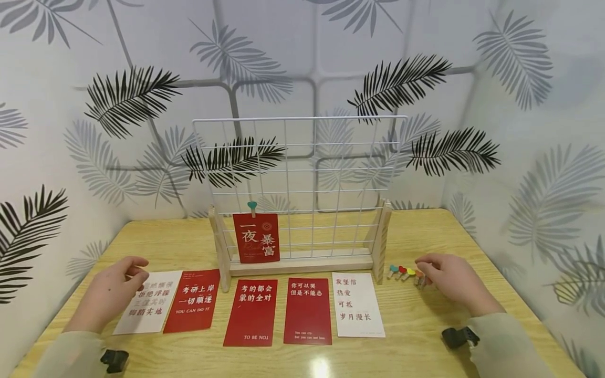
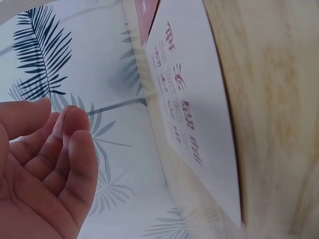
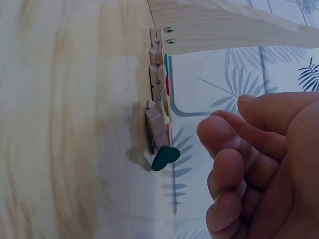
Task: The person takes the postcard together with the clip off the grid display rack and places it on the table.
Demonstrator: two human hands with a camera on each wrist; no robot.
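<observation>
both hands rest low on the tabletop [image 1: 425, 336], one at each end of a row of cards. left hand [image 1: 111, 294] lies with loosely curled fingers on the upper left corner of the white card [image 1: 148, 308] at the far left and grips nothing; the left wrist view shows its fingers [image 2: 75, 149] relaxed beside that card's edge. next to it lie a red card [image 1: 194, 307], two more red cards [image 1: 252, 319] and [image 1: 307, 317], then a second white card [image 1: 357, 311]. behind the row stands a white wire grid [image 1: 302, 178] in a wooden stand [image 1: 302, 262], with one red card [image 1: 256, 237] pegged to it by a teal heart clip [image 1: 252, 207]. right of the stand's foot lies a short row of heart clips [image 1: 402, 272]. right hand [image 1: 449, 283] has its curled fingertips at the near end of that row; whether it pinches a clip cannot be told.
</observation>
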